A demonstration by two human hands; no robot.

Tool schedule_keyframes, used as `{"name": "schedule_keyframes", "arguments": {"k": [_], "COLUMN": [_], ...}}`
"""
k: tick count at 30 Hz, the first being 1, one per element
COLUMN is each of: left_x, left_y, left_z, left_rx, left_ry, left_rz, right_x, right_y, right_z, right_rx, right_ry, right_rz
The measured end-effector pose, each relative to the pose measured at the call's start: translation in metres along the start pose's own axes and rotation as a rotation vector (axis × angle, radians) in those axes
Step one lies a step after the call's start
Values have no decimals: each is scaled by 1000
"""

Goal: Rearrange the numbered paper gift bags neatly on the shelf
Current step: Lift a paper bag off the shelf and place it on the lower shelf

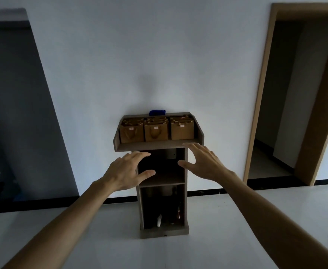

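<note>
the bags (156,129) are seen standing in three side-by-side stacks on the top shelf (153,146), centre of the frame, their row running left to right. both hands are held out below and in front of it, fingers spread and nothing gripped: the left hand (125,169) lower, the right hand (202,162) just under the shelf's right front edge. the right stack is judged nearest the right hand, up and slightly left of its fingertips.
</note>
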State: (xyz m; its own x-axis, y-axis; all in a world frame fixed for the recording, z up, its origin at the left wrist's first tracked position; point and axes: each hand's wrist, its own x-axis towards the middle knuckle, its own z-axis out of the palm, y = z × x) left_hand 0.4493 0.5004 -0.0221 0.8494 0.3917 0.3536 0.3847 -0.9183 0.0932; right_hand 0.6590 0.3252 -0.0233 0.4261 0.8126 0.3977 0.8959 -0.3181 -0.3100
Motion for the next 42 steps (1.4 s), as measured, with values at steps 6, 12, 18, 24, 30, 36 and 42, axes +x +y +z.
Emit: {"name": "schedule_keyframes", "arguments": {"k": [6, 12, 18, 24, 30, 36, 42], "left_x": [71, 139, 229, 313, 377, 428, 483], "left_y": [-39, -76, -142, -206, -254, -296, -337], "left_z": [34, 69, 111, 141, 170, 205, 234], "left_rx": [-15, -81, -165, -179, -192, -202, -209], "left_ry": [-8, -8, -6, -28, -44, -44, 0], "left_rz": [-12, 2, 27, 50, 50, 45, 5], "right_x": [81, 155, 260, 362, 441, 506, 572], "right_y": [36, 64, 89, 108, 131, 154, 178], "right_z": [26, 58, 111, 147, 187, 223, 259], "right_rx": [14, 12, -1, 10, 10, 57, 101], "right_ry": [-14, -32, -47, -42, -84, -107, -85], "right_rz": [1, -2, 4, 18, 33, 21, -50]}}
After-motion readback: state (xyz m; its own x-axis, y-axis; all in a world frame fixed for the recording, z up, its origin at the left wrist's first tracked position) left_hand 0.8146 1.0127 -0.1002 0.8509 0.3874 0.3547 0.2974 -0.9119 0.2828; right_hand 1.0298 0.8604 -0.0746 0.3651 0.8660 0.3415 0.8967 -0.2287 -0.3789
